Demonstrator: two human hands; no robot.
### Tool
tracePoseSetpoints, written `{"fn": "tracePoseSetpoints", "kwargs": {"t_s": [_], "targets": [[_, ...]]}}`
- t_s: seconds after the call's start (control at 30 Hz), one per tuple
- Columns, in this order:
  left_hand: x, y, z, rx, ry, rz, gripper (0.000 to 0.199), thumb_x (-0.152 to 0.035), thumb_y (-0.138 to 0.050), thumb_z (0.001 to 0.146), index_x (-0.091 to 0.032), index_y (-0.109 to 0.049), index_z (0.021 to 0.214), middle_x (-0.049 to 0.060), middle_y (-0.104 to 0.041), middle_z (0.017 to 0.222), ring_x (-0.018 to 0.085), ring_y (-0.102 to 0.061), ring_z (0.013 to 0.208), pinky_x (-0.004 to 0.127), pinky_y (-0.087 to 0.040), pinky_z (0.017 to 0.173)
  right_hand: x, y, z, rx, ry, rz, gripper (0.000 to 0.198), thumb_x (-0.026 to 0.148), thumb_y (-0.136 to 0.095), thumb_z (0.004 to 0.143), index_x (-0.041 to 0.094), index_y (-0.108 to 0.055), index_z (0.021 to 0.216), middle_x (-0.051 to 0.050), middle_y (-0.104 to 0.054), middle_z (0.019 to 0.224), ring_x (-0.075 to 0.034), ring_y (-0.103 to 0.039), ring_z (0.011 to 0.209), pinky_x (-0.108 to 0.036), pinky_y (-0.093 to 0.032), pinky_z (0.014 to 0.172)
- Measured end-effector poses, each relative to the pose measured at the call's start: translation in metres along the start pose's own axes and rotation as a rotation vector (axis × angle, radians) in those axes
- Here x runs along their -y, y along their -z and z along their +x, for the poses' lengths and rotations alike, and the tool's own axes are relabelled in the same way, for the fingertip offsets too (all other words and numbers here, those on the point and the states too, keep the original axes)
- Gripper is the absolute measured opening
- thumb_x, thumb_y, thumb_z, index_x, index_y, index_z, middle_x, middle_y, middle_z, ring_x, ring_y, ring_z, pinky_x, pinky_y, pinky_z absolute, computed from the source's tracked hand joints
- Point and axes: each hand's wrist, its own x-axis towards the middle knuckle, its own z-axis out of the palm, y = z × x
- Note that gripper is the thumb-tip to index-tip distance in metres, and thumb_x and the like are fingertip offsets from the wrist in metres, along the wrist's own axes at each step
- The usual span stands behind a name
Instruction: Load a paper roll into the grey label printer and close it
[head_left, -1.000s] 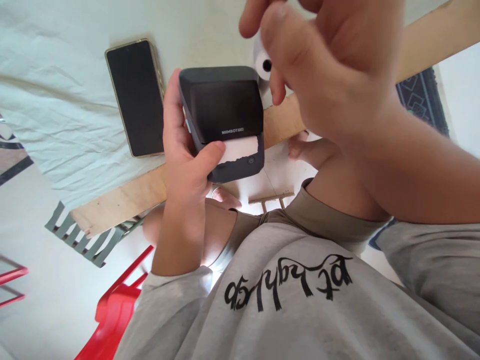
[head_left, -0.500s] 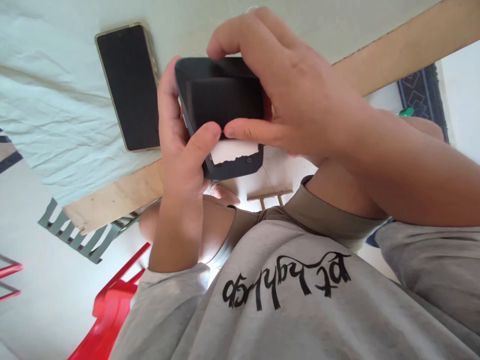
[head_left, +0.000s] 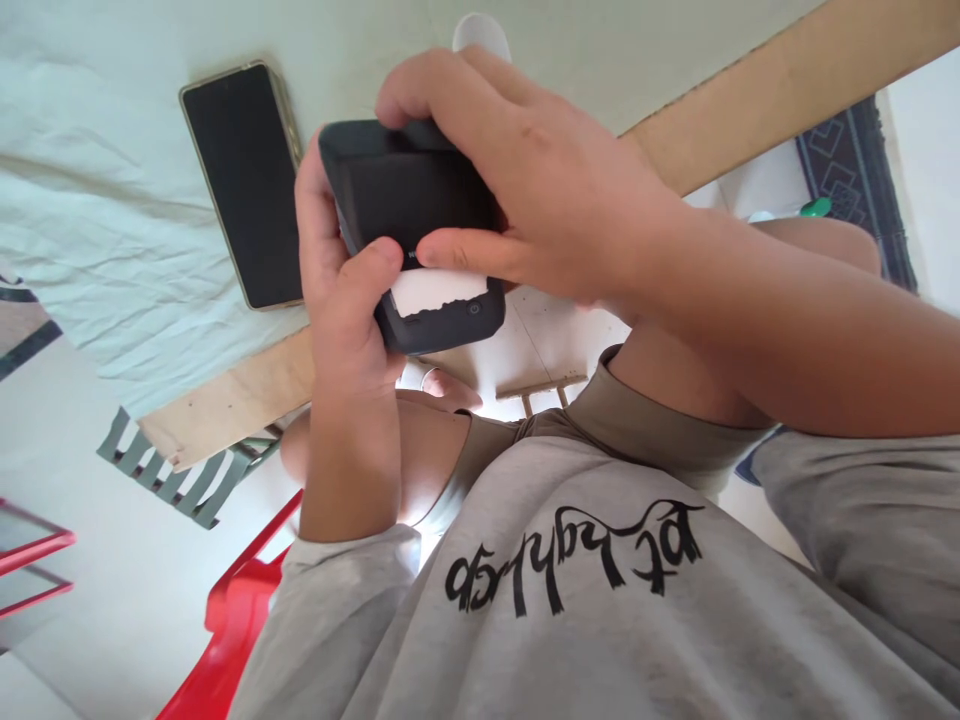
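Observation:
Both of my hands hold a small black portable printer in front of me, above the edge of the bed-like surface. A strip of white paper with a torn edge shows on its near side, beside a power button. My left hand is wrapped round the left side, its thumb on the front. My right hand grips the right side, fingers curled over the top and thumb beside the left thumb. The right palm hides part of the casing.
A phone with a dark screen lies on the pale green cloth to the left. Past my right hand stands a white rounded object, partly hidden. A wooden edge board runs along the front. A red chair stands lower left.
My hands and the printer have shifted slightly left in view. More of the white rounded object shows behind my right hand. Both hands keep their hold, and the thumbs are slightly farther apart.

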Motion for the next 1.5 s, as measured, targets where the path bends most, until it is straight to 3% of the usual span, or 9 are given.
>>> {"fn": "tracePoseSetpoints", "kwargs": {"t_s": [0.1,0.23,0.37,0.57,0.67,0.9,1.13,1.3,1.5], "targets": [[-0.013,-0.009,-0.002,0.034,0.014,-0.088,0.075,-0.055,-0.073,0.05,-0.024,-0.049,0.115,0.002,-0.056,0.109,0.021,-0.055,0.107,0.04,-0.044,0.107,-0.002,-0.003,0.002,-0.028,0.046,-0.014,0.058,0.04,-0.052,0.072,0.03,-0.036,0.127,0.006,-0.038,0.13,-0.01,-0.043,0.111,-0.031,-0.047,0.105],[-0.024,-0.02,-0.007,0.012,0.036,-0.156,0.054,-0.045,-0.047,0.071,-0.018,-0.045,0.118,0.005,-0.057,0.111,0.02,-0.053,0.114,0.043,-0.034,0.119,-0.004,-0.001,0.001,-0.039,0.124,-0.001,0.063,0.045,-0.051,0.075,0.02,-0.035,0.13,0.001,-0.037,0.131,-0.011,-0.041,0.114,-0.034,-0.047,0.106],[-0.026,-0.023,-0.008,-0.035,0.056,-0.167,0.061,-0.035,-0.049,0.06,-0.02,-0.042,0.119,0.004,-0.059,0.115,0.022,-0.051,0.122,0.043,-0.03,0.122,-0.007,0.001,-0.001,-0.02,0.215,-0.046,0.067,0.063,-0.031,0.082,0.017,-0.033,0.131,0.0,-0.036,0.131,-0.006,-0.041,0.113,-0.022,-0.046,0.1],[-0.028,-0.016,-0.007,-0.08,0.116,-0.071,0.049,-0.028,-0.05,0.064,-0.023,-0.05,0.113,0.002,-0.06,0.112,0.02,-0.052,0.119,0.037,-0.038,0.117,-0.006,-0.003,-0.003,-0.067,0.225,-0.178,0.065,0.06,-0.016,0.088,0.016,-0.03,0.134,0.0,-0.036,0.132,-0.003,-0.041,0.122,-0.011,-0.048,0.089],[-0.026,-0.012,-0.005,-0.091,0.094,-0.069,0.056,-0.026,-0.047,0.057,-0.019,-0.049,0.113,0.002,-0.061,0.106,0.019,-0.054,0.113,0.034,-0.043,0.109,-0.007,-0.003,-0.004,-0.043,0.257,-0.196,0.07,0.062,-0.015,0.086,0.014,-0.027,0.135,-0.001,-0.033,0.133,-0.003,-0.036,0.128,-0.009,-0.046,0.093],[-0.038,-0.033,-0.01,-0.119,0.068,-0.088,0.047,-0.009,-0.014,0.073,-0.012,-0.044,0.109,0.004,-0.052,0.095,0.01,-0.058,0.104,0.033,-0.035,0.113,-0.01,-0.003,-0.005,-0.03,0.273,-0.231,0.076,0.06,-0.011,0.087,0.008,-0.022,0.14,-0.002,-0.029,0.141,-0.005,-0.034,0.135,-0.008,-0.039,0.11],[-0.039,-0.034,-0.007,-0.169,0.076,-0.121,0.045,-0.01,-0.025,0.07,-0.013,-0.045,0.11,0.004,-0.054,0.086,0.013,-0.058,0.084,0.043,-0.033,0.116,-0.009,-0.005,-0.006,-0.022,0.262,-0.241,0.08,0.065,-0.008,0.084,0.011,-0.019,0.141,0.001,-0.027,0.142,-0.006,-0.033,0.135,-0.007,-0.043,0.102],[-0.039,-0.039,-0.005,-0.228,0.077,-0.156,0.045,-0.009,-0.026,0.065,-0.009,-0.045,0.106,0.003,-0.043,0.078,0.009,-0.052,0.075,0.047,-0.029,0.117,-0.008,-0.001,-0.006,-0.02,0.219,-0.28,0.083,0.066,-0.01,0.083,0.011,-0.022,0.144,0.001,-0.03,0.139,-0.01,-0.038,0.132,-0.009,-0.042,0.102],[-0.04,-0.04,-0.006,-0.219,0.06,-0.141,0.03,-0.005,-0.025,0.068,-0.01,-0.043,0.091,0.001,-0.037,0.072,0.003,-0.047,0.067,0.044,-0.032,0.115,-0.019,0.005,0.003,-0.042,0.412,-0.388,0.08,0.062,-0.014,0.084,-0.001,-0.035,0.129,0.002,-0.035,0.127,-0.005,-0.037,0.127,-0.005,-0.028,0.114]]}}
